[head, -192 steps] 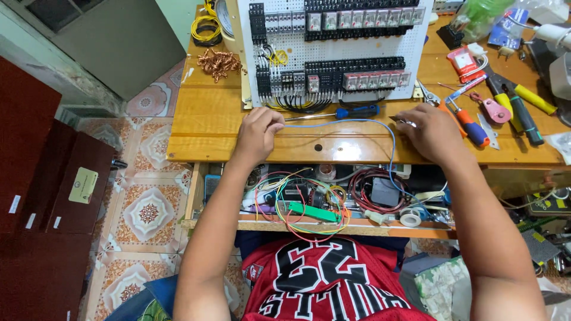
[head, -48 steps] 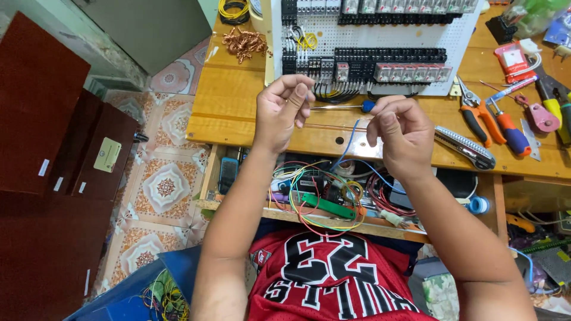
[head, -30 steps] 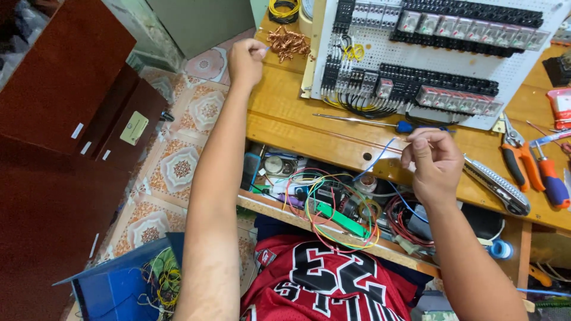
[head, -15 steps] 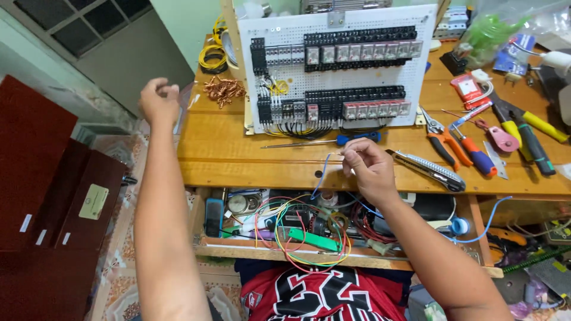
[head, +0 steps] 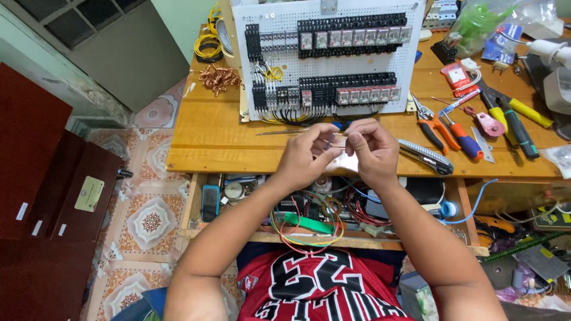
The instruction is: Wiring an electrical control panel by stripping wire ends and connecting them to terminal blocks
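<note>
1. Over the desk's front edge, near its middle, both hands meet above the wood.
2. Left hand: fingers pinched on a thin wire, which is hard to make out between the two hands.
3. Right hand: fingers pinched on the same wire, fingertips almost touching the left hand's.
4. At the back left corner lies a heap of copper scraps, with yellow coils beyond it.
5. A white panel with rows of black relays leans at the back edge, just behind the hands.
6. Right of the hands lie a knife, orange pliers and screwdrivers, well apart from the fingers.
7. Below the front edge, a shelf holds tangled cables.
</note>
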